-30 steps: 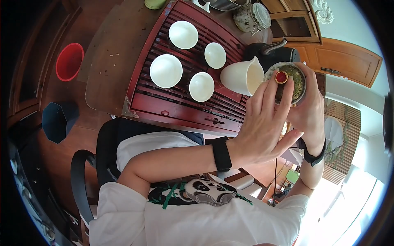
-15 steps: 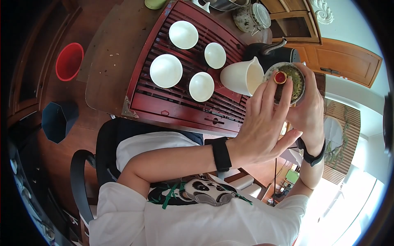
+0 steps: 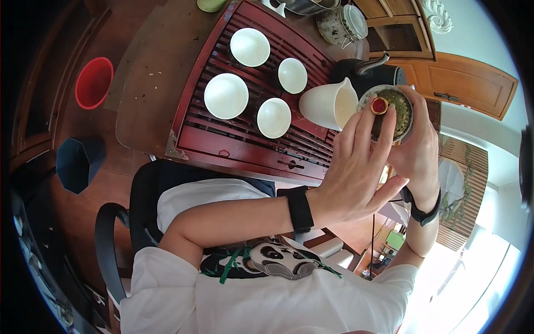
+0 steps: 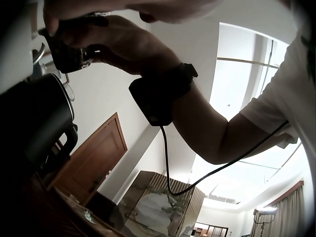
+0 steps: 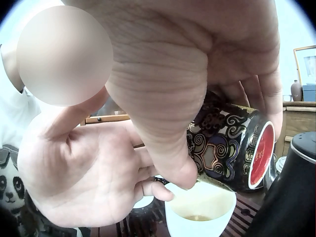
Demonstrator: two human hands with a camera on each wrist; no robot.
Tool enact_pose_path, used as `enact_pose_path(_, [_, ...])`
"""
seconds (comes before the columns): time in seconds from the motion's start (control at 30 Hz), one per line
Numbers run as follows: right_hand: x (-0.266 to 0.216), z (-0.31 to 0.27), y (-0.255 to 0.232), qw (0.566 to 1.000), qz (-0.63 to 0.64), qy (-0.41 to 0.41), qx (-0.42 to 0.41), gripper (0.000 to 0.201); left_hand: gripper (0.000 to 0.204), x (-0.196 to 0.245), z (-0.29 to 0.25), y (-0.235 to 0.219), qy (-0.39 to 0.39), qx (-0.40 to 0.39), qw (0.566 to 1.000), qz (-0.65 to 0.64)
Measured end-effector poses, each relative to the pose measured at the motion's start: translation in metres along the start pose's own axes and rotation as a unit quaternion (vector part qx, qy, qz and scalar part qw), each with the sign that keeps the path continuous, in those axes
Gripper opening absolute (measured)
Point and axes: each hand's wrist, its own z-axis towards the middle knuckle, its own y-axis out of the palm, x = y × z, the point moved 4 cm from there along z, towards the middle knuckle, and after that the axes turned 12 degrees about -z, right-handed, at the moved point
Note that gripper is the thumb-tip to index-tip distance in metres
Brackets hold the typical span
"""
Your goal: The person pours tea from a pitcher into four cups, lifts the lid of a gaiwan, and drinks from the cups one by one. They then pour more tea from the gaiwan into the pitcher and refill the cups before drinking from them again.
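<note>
My right hand [image 3: 420, 142] grips a dark, patterned lidded tea cup [image 5: 222, 143], its fingers wrapped round the body. The cup lies tipped sideways, its red-marked base facing right in the right wrist view. Straight fingers of my left hand [image 3: 353, 175] rest on the lid [image 3: 403, 118], one on each side of its red, gold-rimmed knob [image 3: 379, 105]. Right by the cup's tipped side stands a white pitcher [image 3: 320, 106]. A little yellowish tea [image 5: 197, 217] shows inside that pitcher in the right wrist view.
Several white cups [image 3: 225, 96] stand on the slatted red tea tray [image 3: 239, 153]. Behind the pitcher is a black kettle [image 3: 367, 82]. A clip-top glass jar [image 3: 334, 28] sits farther back. On the floor at left are a red bin [image 3: 94, 83] and a dark blue bin [image 3: 80, 166].
</note>
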Motion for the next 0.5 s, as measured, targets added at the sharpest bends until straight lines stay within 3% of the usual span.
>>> enact_pose_path(0.5, [0.0,0.0,0.0001,1.0,-0.012,-0.01,0.004,0.08,0.093,-0.0003,-0.0008,0.0002,-0.008,-0.003,1.0,0.003])
